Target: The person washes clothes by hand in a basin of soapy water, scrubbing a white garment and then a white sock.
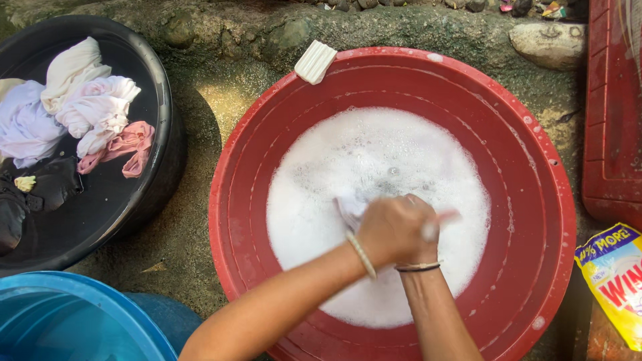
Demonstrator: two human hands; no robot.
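Observation:
A wide red basin [528, 167] holds foamy white suds [374, 154]. Both of my hands are pressed together over the foam at the basin's middle. My left hand [386, 228], with a pale bangle on its wrist, is closed on a wet white cloth [350, 204] that sticks out to its left. My right hand [433, 226], with a dark band on its wrist, grips the same cloth right beside it and is blurred by motion. Most of the cloth is hidden under the hands and suds.
A white bar of soap [315, 61] lies on the basin's far rim. A black tub [134, 194] at left holds wrung white, pink and dark clothes [87, 107]. A blue bucket [73, 321] stands at lower left, a red crate [612, 120] at right, a yellow detergent packet [618, 281] below it.

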